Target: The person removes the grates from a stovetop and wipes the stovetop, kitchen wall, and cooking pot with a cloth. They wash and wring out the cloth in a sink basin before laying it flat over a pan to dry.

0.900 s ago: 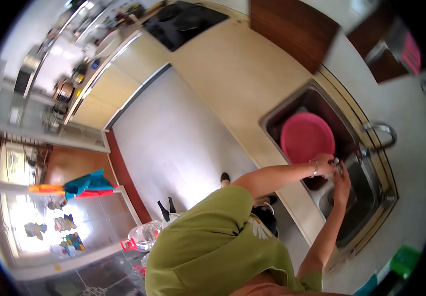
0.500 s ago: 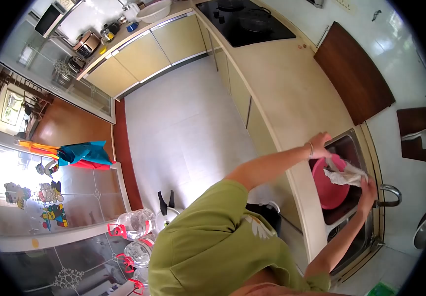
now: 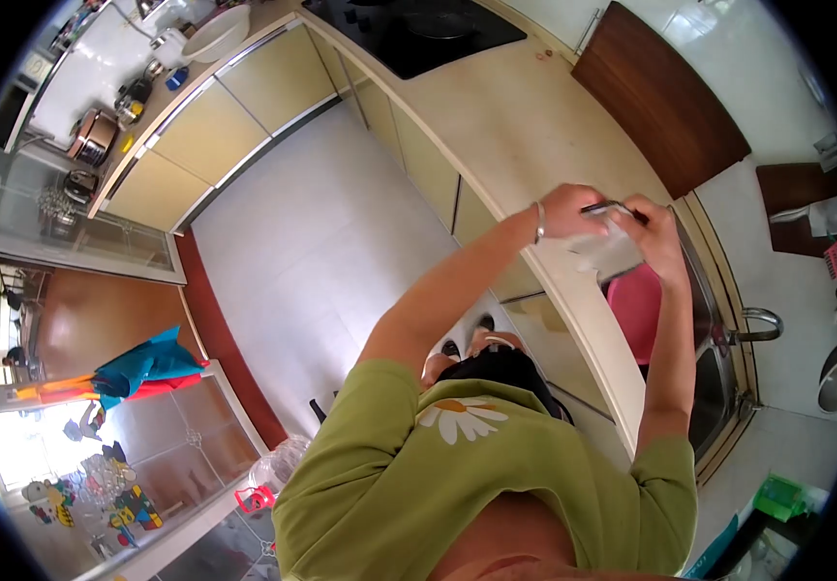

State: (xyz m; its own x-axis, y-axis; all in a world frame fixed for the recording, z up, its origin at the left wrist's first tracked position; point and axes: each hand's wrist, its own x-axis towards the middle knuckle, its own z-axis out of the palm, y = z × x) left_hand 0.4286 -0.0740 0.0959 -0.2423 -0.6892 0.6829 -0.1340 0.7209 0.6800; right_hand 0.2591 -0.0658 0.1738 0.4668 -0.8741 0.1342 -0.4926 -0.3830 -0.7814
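Observation:
My left hand [image 3: 573, 211], with a bracelet at the wrist, grips one end of a pale cloth [image 3: 607, 254] with a dark edge. Close beside it, my right hand [image 3: 657, 235] pinches the same cloth at its upper side. The cloth hangs between both hands over the counter by the sink, slightly blurred. Below and partly behind my right forearm, a pink basin [image 3: 634, 308] sits in the metal sink [image 3: 714, 387]. The fingertips are partly hidden by the cloth and each other.
A curved faucet [image 3: 762, 326] stands right of the sink. A brown board [image 3: 660, 97] leans on the wall behind the counter [image 3: 496, 111]. The black cooktop [image 3: 413, 34] is farther along. A water bottle [image 3: 278, 465] stands on the floor at lower left.
Both hands have lifted the cloth up and left, from over the basin to above the counter. They have come closer together. The view has tilted and shifted.

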